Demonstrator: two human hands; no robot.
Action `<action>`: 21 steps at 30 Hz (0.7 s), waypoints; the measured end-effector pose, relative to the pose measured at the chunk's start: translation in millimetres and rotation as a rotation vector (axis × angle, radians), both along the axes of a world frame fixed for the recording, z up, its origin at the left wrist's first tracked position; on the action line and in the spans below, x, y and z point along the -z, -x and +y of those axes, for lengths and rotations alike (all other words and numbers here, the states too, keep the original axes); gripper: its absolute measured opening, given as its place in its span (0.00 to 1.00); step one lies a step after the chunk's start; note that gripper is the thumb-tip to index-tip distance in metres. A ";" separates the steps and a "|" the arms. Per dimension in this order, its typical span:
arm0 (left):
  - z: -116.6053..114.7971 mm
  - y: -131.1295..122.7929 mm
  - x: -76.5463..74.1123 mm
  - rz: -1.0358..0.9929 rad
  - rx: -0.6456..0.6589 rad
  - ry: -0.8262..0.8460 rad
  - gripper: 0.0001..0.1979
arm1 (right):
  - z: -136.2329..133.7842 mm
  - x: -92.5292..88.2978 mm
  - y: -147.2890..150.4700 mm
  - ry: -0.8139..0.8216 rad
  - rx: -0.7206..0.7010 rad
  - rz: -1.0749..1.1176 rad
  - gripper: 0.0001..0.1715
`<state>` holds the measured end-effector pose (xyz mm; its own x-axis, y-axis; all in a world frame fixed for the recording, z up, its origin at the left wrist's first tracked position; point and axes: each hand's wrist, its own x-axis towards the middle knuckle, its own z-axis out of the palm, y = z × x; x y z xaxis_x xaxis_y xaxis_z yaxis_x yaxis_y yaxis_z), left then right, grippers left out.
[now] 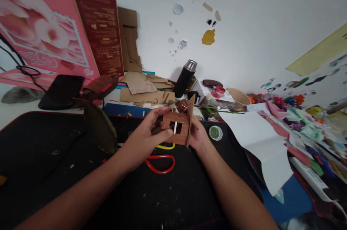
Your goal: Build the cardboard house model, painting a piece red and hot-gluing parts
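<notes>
Both my hands hold a small brown-painted cardboard house (183, 138) above the black mat. A square window is cut in its front wall, with a pale stick (175, 127) standing upright across the opening. My left hand (145, 137) grips the left side, thumb on the wall just beside the window. Against the right side, my right hand (200, 136) supports an upright cardboard panel (190, 121); most of its fingers are hidden behind that panel. Below the house lie a red looped handle (162, 156) and a yellow looped handle (166, 147), apparently of scissors, their blades hidden.
A small cup of green paint (215, 133) stands right of my hands. Behind are a black thermos (183, 81), cardboard scraps (139, 83) and a beige bowl (239, 98). At left are a dark olive pouch (100, 128) and a phone (61, 91); white paper (260, 143) lies at right.
</notes>
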<state>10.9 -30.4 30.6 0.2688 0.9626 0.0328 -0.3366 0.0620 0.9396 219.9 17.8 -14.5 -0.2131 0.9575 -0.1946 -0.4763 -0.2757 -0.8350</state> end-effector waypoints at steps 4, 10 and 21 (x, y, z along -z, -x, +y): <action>0.1 -0.2 1.8 -0.014 0.011 0.007 0.28 | 0.8 -1.5 0.2 -0.034 0.070 0.038 0.17; -0.4 -1.6 2.8 -0.047 0.010 0.028 0.28 | 0.3 -2.5 0.5 -0.017 0.064 0.021 0.17; -0.5 0.1 -1.1 0.031 0.000 -0.051 0.29 | 0.9 1.7 -1.8 -0.035 0.030 0.011 0.21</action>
<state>10.8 -31.0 31.7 0.2706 0.9599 0.0736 -0.3077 0.0138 0.9514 221.7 18.7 -16.2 -0.1867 0.9696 -0.1581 -0.4933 -0.2317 -0.8384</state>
